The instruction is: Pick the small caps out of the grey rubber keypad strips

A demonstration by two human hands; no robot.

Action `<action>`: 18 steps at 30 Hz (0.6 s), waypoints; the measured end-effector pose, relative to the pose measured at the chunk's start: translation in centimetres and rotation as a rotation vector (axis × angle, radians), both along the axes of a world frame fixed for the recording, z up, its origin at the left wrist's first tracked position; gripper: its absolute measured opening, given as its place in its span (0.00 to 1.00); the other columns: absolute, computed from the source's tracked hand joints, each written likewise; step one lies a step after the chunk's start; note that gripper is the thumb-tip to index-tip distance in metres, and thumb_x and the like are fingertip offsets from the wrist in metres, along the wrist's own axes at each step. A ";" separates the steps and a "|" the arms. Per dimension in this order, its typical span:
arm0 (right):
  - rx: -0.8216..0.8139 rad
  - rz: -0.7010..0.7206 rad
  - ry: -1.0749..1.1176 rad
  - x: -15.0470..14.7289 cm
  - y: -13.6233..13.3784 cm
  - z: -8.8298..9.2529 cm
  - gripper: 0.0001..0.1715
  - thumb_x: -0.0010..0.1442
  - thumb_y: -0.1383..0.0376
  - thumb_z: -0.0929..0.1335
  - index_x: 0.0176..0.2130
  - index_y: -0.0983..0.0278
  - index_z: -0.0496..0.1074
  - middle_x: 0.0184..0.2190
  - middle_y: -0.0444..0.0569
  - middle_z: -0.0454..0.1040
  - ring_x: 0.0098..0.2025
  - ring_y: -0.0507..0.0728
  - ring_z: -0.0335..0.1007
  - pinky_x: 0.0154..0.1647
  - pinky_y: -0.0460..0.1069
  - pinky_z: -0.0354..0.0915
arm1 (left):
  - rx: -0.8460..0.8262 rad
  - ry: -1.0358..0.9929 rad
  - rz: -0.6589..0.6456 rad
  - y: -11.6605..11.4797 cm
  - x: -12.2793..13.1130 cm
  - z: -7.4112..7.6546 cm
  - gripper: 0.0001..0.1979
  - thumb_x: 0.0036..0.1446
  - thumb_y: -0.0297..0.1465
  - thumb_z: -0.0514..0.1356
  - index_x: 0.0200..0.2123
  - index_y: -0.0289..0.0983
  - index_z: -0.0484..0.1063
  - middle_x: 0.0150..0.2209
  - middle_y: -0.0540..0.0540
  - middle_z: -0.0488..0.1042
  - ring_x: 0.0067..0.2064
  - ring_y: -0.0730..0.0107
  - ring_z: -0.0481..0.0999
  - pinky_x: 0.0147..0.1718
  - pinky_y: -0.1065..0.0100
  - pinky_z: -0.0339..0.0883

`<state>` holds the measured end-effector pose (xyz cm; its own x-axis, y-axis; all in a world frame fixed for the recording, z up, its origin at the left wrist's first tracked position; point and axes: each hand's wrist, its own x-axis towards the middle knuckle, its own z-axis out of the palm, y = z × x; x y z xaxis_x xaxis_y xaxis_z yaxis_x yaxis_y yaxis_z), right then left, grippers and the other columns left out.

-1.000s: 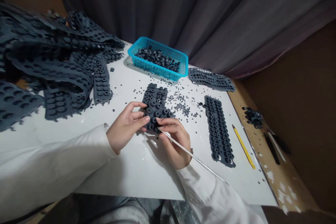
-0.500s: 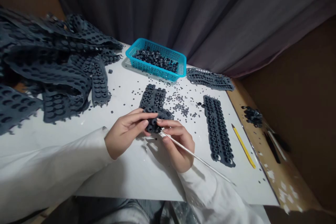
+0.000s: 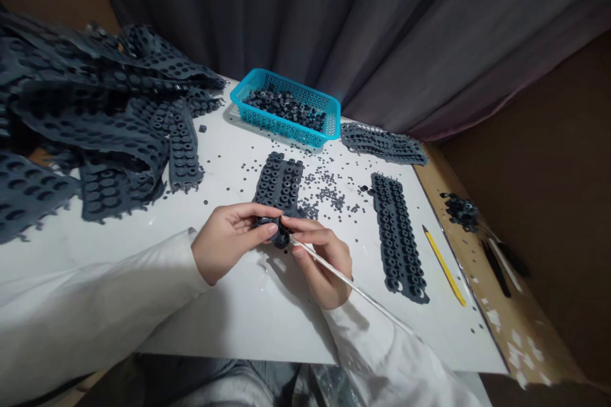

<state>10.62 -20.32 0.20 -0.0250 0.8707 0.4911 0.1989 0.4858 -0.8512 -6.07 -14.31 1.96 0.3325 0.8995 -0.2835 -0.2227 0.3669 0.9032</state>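
Note:
My left hand (image 3: 222, 238) is closed on the near end of a dark grey rubber sheet (image 3: 278, 181) with rows of moulded ring-shaped studs. The sheet's far part lies on the white table, and its near end is bent up between my fingers. My right hand (image 3: 327, 264) is closed on a thin white rod (image 3: 360, 294), which slants down to the right over my sleeve. The rod's tip meets the studs at the near end, where my right fingertips also touch the rubber. My fingers partly hide that end.
A blue basket (image 3: 286, 134) of small dark rubber pieces stands at the back. Rubber sheets (image 3: 114, 133) heap up at left; another strip (image 3: 398, 235) lies at right beside a yellow pencil-like tool (image 3: 443, 265). Small dark discs (image 3: 331, 196) are scattered mid-table.
The near end of the rubber sheet has turned in my fingers, and its studded face shows less. My right hand and the rod have shifted slightly.

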 end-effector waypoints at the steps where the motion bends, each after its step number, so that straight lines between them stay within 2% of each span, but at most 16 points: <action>1: 0.012 0.002 -0.018 0.1 0.0 0.0 0.09 0.62 0.69 0.68 0.43 0.59 0.71 0.50 0.53 0.77 0.52 0.59 0.74 0.53 0.59 0.70 | -0.004 0.010 0.001 0.0 0.0 0.0 0.14 0.36 0.29 0.74 0.31 0.35 0.81 0.27 0.47 0.80 0.26 0.75 0.74 0.28 0.74 0.71; 5: 0.014 -0.001 -0.030 0.0 0.1 0.0 0.08 0.62 0.69 0.68 0.43 0.58 0.71 0.50 0.52 0.78 0.52 0.59 0.74 0.53 0.59 0.69 | -0.019 0.033 -0.008 0.0 0.0 0.2 0.14 0.35 0.31 0.74 0.30 0.35 0.80 0.26 0.47 0.78 0.25 0.74 0.72 0.27 0.72 0.69; 11: -0.050 -0.005 0.104 -0.4 0.1 0.3 0.04 0.62 0.67 0.68 0.40 0.59 0.72 0.49 0.53 0.78 0.52 0.59 0.75 0.52 0.58 0.71 | 0.001 0.055 -0.027 0.2 -0.1 0.2 0.13 0.38 0.32 0.73 0.30 0.36 0.79 0.24 0.51 0.74 0.23 0.76 0.70 0.24 0.74 0.66; 18: -0.014 0.003 0.004 -0.1 0.1 0.1 0.05 0.62 0.67 0.68 0.41 0.59 0.72 0.50 0.53 0.77 0.52 0.59 0.74 0.53 0.59 0.70 | 0.041 0.059 -0.016 0.2 -0.2 -0.1 0.12 0.41 0.30 0.72 0.32 0.36 0.79 0.26 0.50 0.76 0.24 0.78 0.69 0.24 0.76 0.64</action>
